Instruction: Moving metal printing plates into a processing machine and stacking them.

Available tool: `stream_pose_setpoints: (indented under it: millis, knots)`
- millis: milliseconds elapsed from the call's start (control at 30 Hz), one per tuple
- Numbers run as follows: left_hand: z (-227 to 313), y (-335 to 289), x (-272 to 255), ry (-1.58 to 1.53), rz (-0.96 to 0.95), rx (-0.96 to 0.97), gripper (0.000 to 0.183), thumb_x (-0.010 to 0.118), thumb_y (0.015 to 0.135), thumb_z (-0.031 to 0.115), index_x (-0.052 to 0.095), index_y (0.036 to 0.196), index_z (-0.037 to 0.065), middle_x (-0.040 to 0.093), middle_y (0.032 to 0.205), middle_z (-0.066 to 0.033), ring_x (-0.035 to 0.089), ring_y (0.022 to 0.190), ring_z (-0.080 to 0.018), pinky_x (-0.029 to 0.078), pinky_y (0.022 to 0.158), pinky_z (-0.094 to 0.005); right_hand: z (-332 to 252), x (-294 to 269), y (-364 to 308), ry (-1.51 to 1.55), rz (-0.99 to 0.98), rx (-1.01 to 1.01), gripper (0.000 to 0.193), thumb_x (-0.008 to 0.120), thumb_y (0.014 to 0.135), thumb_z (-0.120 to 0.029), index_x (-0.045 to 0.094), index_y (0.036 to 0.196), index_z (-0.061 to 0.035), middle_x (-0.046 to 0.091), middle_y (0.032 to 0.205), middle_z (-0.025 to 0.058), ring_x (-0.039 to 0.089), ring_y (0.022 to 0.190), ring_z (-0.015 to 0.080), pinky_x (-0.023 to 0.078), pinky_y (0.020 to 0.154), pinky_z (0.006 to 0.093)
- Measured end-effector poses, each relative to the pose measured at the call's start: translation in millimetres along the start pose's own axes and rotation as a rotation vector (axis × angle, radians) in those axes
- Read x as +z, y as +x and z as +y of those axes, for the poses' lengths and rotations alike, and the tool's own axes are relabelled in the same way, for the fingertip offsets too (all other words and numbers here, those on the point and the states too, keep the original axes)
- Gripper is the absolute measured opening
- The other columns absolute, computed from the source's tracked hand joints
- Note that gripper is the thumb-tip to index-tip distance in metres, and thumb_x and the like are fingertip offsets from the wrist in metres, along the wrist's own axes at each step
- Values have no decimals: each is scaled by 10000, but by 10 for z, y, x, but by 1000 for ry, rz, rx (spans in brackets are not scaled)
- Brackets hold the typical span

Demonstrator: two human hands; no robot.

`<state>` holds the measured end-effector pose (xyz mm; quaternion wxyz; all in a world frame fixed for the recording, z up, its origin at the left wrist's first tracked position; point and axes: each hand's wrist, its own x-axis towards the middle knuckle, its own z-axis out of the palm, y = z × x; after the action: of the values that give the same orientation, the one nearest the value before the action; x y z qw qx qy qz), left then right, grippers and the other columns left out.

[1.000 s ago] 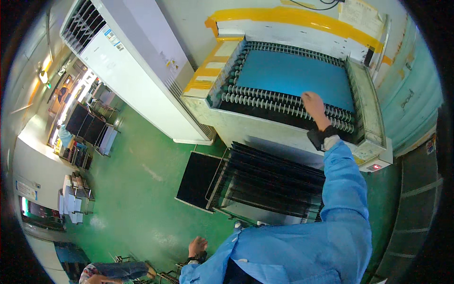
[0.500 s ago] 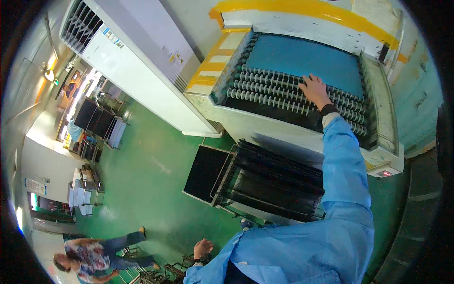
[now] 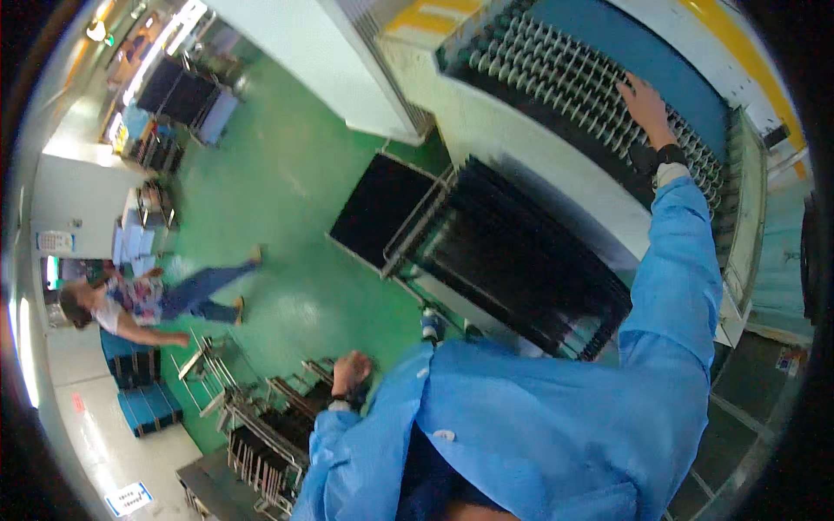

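Blue sheet (image 3: 641, 45) farther along rollers (image 3: 556, 76), right hand (image 3: 648, 109) loosely unclenched over them, contact unclear.

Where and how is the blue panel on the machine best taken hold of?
Probably pinch its near edge, coming from the person's side: the blue panel lies flat, that edge faces the exposed rollers, and the right hand is close. Space underneath is hidden.

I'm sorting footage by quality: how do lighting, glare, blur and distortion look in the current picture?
Head view: the light tube at the left is blown out; the green floor carries a pale sheen; the rack of dark panels sinks into near-black; the other person looks soft; the right hand reads clearly enough; edges bow toward the dark rim.
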<state>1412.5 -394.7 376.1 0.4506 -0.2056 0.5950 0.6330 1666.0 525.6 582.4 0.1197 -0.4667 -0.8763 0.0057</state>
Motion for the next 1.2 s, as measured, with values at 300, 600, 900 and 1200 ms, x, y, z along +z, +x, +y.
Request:
stream_pose_setpoints:
  millis: [300, 600, 900, 1200]
  knots:
    - [176, 235, 318, 217, 75, -134, 326, 598, 981, 237, 555, 1199, -1, 645, 1028, -135, 663, 842, -256, 551, 646, -363, -1547, -431, -1787, 521, 192, -230, 276, 626, 943, -200, 666, 1189, -81, 671, 1171, 137, 615, 1104, 303, 453, 996, 379]
    - [393, 645, 285, 314, -28, -122, 330, 616, 970, 249, 561, 1188, 8, 668, 986, -113, 670, 788, -236, 553, 645, -345, -2819, -147, -4062, 893, -334, -113, 266, 689, 878, -143, 684, 1123, -39, 688, 953, 135, 672, 764, 221, 522, 688, 329]
    - [379, 871, -262, 277, -57, -116, 329, 632, 957, 242, 560, 1189, 21, 667, 974, -112, 671, 777, -236, 554, 630, -354, -3014, 312, -4813, 483, -266, -78, 305, 656, 869, -294, 686, 1038, -43, 683, 1052, 162, 645, 992, 352, 514, 865, 440]
    - [315, 846, -841, 267, -12, -166, 346, 640, 949, 240, 553, 1194, 12, 661, 974, -123, 678, 781, -256, 547, 590, -355, -3011, 768, -4584, 193, -489, 40, 293, 691, 833, -275, 705, 1006, -39, 689, 950, 223, 655, 906, 413, 509, 790, 497]
